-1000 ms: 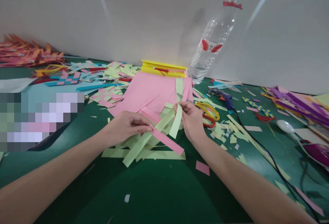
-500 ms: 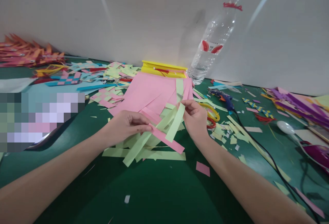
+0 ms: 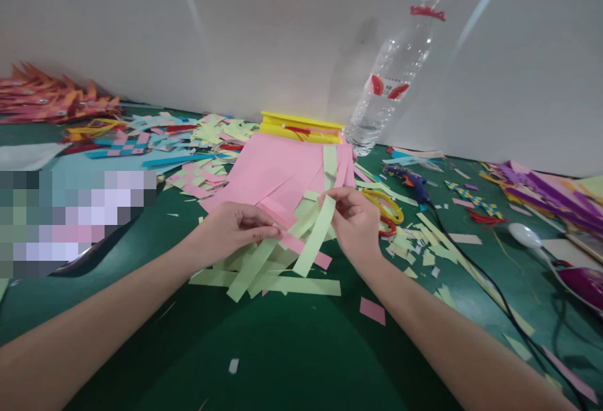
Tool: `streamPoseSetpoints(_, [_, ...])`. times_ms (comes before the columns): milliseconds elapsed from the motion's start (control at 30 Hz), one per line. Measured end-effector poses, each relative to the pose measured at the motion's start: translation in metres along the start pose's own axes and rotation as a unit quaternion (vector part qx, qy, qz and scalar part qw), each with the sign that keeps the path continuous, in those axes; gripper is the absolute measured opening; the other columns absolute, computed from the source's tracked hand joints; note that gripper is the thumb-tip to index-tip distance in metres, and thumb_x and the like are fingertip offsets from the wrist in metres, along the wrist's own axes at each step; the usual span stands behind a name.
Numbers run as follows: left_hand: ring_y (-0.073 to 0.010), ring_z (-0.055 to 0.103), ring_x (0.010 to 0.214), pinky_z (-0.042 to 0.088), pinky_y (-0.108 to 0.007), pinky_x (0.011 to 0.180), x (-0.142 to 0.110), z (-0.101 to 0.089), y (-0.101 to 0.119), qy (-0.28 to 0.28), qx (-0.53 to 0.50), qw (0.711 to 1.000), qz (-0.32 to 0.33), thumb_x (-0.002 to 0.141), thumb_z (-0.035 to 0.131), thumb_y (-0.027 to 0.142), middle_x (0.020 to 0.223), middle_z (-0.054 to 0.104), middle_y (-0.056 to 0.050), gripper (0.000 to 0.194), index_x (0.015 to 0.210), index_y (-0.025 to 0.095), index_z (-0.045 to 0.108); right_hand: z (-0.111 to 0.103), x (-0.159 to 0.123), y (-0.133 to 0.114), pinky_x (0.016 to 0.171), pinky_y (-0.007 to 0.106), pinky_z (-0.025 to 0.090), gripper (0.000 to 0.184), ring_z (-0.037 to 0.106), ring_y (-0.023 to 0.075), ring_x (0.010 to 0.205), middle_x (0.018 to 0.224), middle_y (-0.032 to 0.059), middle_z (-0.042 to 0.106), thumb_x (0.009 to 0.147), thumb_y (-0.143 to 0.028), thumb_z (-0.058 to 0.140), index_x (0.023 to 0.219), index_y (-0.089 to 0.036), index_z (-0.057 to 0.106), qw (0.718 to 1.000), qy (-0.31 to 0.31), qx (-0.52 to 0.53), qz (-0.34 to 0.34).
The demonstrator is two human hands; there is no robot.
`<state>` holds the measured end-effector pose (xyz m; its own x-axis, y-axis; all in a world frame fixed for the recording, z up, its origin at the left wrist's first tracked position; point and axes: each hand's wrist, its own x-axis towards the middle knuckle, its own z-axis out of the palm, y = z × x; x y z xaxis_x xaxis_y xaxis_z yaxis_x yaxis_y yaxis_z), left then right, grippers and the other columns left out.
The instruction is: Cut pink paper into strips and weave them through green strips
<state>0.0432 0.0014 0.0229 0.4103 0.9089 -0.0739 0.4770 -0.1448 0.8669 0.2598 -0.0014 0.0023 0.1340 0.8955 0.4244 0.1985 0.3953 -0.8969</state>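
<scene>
My left hand [image 3: 240, 230] pinches a pink paper strip [image 3: 308, 251] near its end, and a pale green strip [image 3: 252, 273] slants down just below those fingers. Across from it, my right hand [image 3: 352, 216] is closed on a pale green paper strip [image 3: 315, 238] by its upper end. The lower part of that green strip hangs over the pink one. Beneath both hands lies a loose pile of green strips [image 3: 311, 286]. Behind them, pink paper sheets [image 3: 268, 163] rest on the table with another green strip [image 3: 330, 166] on top.
A clear plastic bottle [image 3: 393, 78] leans by the wall. To the right are yellow-handled scissors [image 3: 386, 207], a glue gun [image 3: 407, 181] with a black cord, a white spoon [image 3: 525, 235] and paper scraps. Woven paper pieces [image 3: 198, 178] and a pixelated screen area [image 3: 70, 222] lie left.
The green strip in my right hand has shifted slightly left and down, now covering more of the pink strip. My left hand has barely moved.
</scene>
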Motion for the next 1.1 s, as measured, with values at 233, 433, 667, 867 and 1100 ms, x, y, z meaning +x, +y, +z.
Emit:
streamPoseSetpoints(233, [-0.0178, 0.066, 0.070, 0.049, -0.025, 0.062, -0.002, 0.003, -0.002, -0.001, 0.001, 1.000, 0.000, 0.076, 0.066, 0.047, 0.077, 0.074, -0.001, 0.025, 0.078, 0.023, 0.073, 0.007, -0.010, -0.010, 0.069, 0.031, 0.052, 0.003, 0.064, 0.0157, 0.069, 0.074, -0.0011, 0.070, 0.075, -0.022, 0.067, 0.075, -0.025, 0.067, 0.994, -0.084, -0.061, -0.043])
streamPoseSetpoints(433, [-0.0169, 0.067, 0.072, 0.050, -0.024, 0.066, -0.001, 0.004, -0.001, -0.004, -0.008, 1.000, 0.008, 0.077, 0.066, 0.043, 0.077, 0.074, -0.001, 0.022, 0.076, 0.023, 0.072, 0.009, -0.015, -0.013, 0.066, 0.029, 0.051, 0.008, 0.065, 0.0162, 0.070, 0.073, -0.0015, 0.071, 0.073, -0.017, 0.068, 0.076, -0.025, 0.070, 0.990, -0.116, -0.067, -0.049])
streamPoseSetpoints(667, [-0.0176, 0.067, 0.075, 0.052, -0.026, 0.070, -0.002, 0.005, 0.000, 0.002, -0.027, 0.999, 0.021, 0.077, 0.065, 0.041, 0.080, 0.074, -0.001, 0.020, 0.079, 0.023, 0.073, 0.013, -0.017, -0.017, 0.075, 0.033, 0.052, 0.008, 0.068, 0.0193, 0.080, 0.083, 0.0008, 0.074, 0.074, -0.021, 0.067, 0.078, -0.025, 0.072, 0.984, -0.167, -0.053, -0.020])
streamPoseSetpoints(867, [-0.0167, 0.065, 0.072, 0.050, -0.025, 0.065, 0.000, 0.004, -0.004, 0.043, -0.093, 0.995, -0.006, 0.073, 0.069, 0.042, 0.079, 0.073, -0.002, 0.021, 0.076, 0.022, 0.072, 0.009, -0.011, -0.013, 0.081, 0.034, 0.053, 0.034, 0.067, 0.0168, 0.084, 0.101, 0.0033, 0.071, 0.072, -0.025, 0.071, 0.105, -0.024, 0.065, 0.980, -0.196, 0.035, 0.025])
streamPoseSetpoints(1100, [-0.0129, 0.059, 0.063, 0.046, -0.022, 0.057, 0.001, 0.002, -0.005, 0.098, -0.133, 0.984, -0.067, 0.073, 0.070, 0.046, 0.074, 0.070, -0.001, 0.027, 0.078, 0.020, 0.070, 0.011, -0.004, -0.012, 0.081, 0.036, 0.056, 0.031, 0.070, 0.0179, 0.085, 0.089, 0.0038, 0.073, 0.073, -0.039, 0.071, 0.098, -0.022, 0.066, 0.933, -0.203, 0.194, 0.227])
